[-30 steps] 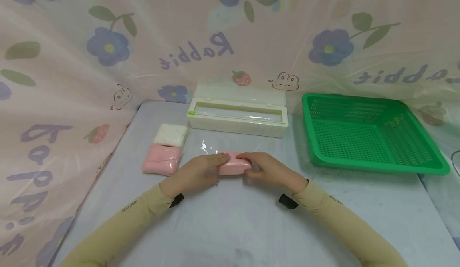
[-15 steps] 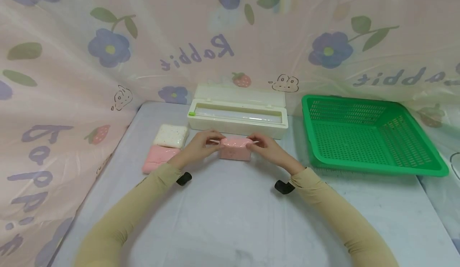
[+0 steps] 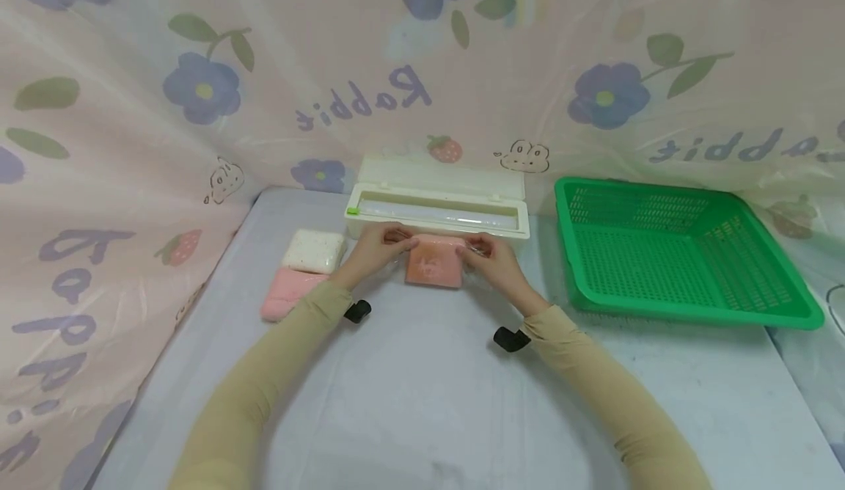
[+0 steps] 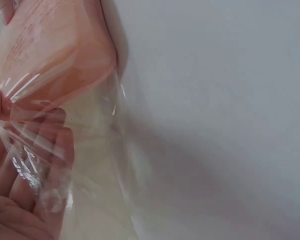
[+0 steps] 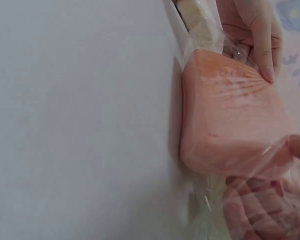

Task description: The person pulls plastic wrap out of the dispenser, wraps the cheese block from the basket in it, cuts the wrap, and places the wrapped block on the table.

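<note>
A pink block (image 3: 433, 264) with a faint orange tint stands tilted on the table, its broad face toward me. Clear cling film (image 4: 97, 120) covers it and stretches out past both ends. My left hand (image 3: 379, 252) pinches the film at the block's upper left corner, thumb in front and other fingers behind the film. At the upper right corner my right hand (image 3: 496, 261) does the same, with its thumb against the block. Through the film the curled fingers show in both wrist views.
Just behind the hands is a cream cling film dispenser (image 3: 370, 227), lid raised. On the left lie a white speckled block (image 3: 315, 249) and another pink block (image 3: 290, 293), both wrapped. A green basket (image 3: 693, 314) stands at the right.
Both hands have moved away from me toward the dispenser with the pink block. The block has tipped up from lying flat, and the hands have gone from its top to the film at its ends.
</note>
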The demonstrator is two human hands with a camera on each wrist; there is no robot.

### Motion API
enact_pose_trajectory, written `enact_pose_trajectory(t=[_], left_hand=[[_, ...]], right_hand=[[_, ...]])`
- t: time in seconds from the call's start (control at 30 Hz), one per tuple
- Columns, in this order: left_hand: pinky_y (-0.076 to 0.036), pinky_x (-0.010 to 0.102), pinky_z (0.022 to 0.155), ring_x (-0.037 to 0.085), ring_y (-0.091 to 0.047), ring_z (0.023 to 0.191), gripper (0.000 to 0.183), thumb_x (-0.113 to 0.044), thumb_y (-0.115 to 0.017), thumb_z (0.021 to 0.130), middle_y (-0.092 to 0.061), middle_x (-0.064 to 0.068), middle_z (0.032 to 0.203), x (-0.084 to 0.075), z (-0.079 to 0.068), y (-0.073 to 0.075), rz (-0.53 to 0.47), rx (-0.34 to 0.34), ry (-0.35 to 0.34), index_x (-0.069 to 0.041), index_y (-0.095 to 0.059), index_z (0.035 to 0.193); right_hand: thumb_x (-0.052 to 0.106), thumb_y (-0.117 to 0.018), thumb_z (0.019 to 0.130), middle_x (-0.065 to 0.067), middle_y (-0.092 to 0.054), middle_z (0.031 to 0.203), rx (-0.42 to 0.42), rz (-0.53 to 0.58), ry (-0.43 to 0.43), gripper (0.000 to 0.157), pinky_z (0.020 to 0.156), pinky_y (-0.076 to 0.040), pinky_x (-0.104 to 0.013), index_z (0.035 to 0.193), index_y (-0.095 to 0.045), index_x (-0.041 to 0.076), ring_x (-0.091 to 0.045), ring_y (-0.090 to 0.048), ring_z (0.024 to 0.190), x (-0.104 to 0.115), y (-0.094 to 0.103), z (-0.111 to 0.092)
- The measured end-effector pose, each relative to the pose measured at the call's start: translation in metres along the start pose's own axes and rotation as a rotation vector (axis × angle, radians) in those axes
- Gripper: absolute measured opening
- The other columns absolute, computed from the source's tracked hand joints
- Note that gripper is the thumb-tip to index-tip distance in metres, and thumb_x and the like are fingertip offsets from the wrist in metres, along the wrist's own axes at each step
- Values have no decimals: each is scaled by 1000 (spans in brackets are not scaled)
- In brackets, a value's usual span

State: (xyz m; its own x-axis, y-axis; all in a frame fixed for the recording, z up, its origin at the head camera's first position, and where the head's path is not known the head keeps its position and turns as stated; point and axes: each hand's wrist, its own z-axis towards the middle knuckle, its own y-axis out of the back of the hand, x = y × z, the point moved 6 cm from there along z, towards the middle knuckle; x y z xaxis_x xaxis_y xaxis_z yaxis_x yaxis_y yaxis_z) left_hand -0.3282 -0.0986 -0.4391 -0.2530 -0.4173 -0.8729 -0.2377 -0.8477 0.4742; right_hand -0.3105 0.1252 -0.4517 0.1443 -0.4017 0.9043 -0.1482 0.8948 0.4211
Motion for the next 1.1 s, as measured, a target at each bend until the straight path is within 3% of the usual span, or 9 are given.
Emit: enact_pose_trajectory(t=[0.2, 0.4, 0.5, 0.6, 0.73, 0.83, 0.93, 1.0, 1.1], left_hand=[[-55, 27, 71, 14, -66, 83, 32, -34, -72, 86, -71, 1, 93, 7, -2, -1, 8, -43, 4, -9, -71, 106], [-54, 32, 77, 18, -63, 86, 35, -27, -80, 80, -68, 4, 97, 21, -17, 14, 73, -34, 24, -6, -68, 106], [-52, 33, 81, 19, -61, 90, 36, -23, -81, 79, -67, 5, 100, 33, -26, 23, 97, 11, 75, -5, -68, 107], [-54, 34, 80, 21, -64, 88, 28, -17, -77, 83, -68, 9, 97, 43, -32, 30, 16, 34, 157, -2, -68, 104], [-57, 35, 74, 25, -67, 80, 18, -8, -69, 89, -69, 16, 88, 46, -32, 36, -127, -31, 209, 6, -66, 99], [-56, 30, 71, 21, -65, 78, 18, -8, -70, 88, -69, 15, 85, 40, -33, 39, -31, -149, 182, 7, -66, 97], [-52, 34, 75, 26, -60, 85, 28, -12, -74, 85, -65, 18, 94, 29, -39, 39, 102, -263, 193, 7, -63, 101], [-48, 39, 82, 32, -55, 96, 38, -15, -74, 85, -59, 23, 105, 24, -42, 37, 153, -300, 225, 9, -57, 109], [-43, 46, 96, 40, -49, 113, 53, -18, -71, 88, -49, 30, 122, 22, -43, 34, 116, -297, 280, 12, -43, 122]], right_hand=[[28, -72, 87, -15, -66, 111, -37, 19, -30, 44, 79, -54, -29, 119, -62, 1, -24, -63, 101, -5, 5, -6], [21, -76, 84, -12, -68, 96, -7, -111, -47, 39, 67, -52, -26, 113, -63, -1, -20, -62, 85, -9, 18, -23], [14, -72, 87, -13, -68, 87, 0, -74, -80, 27, 63, -53, -25, 104, -64, -6, -18, -62, 77, -16, 26, -29], [9, -65, 92, -16, -67, 80, -30, -2, -91, 20, 60, -54, -25, 98, -64, -10, -18, -62, 71, -22, 33, -30], [12, -64, 93, -13, -65, 76, -142, -1, -117, 20, 58, -53, -23, 95, -66, -8, -14, -59, 66, -23, 41, -27], [17, -70, 89, -9, -62, 70, -238, -50, -129, 22, 51, -49, -20, 87, -66, -5, -10, -55, 59, -24, 46, -26], [22, -73, 86, -7, -60, 67, -299, -101, -126, 27, 46, -44, -19, 83, -65, -4, -9, -52, 54, -27, 48, -27], [25, -74, 86, -10, -62, 71, -309, -127, -135, 31, 46, -44, -19, 85, -65, -4, -10, -53, 56, -30, 49, -27], [28, -71, 88, -15, -66, 82, -268, -94, -177, 34, 53, -47, -20, 94, -65, -5, -13, -57, 66, -35, 47, -26]])
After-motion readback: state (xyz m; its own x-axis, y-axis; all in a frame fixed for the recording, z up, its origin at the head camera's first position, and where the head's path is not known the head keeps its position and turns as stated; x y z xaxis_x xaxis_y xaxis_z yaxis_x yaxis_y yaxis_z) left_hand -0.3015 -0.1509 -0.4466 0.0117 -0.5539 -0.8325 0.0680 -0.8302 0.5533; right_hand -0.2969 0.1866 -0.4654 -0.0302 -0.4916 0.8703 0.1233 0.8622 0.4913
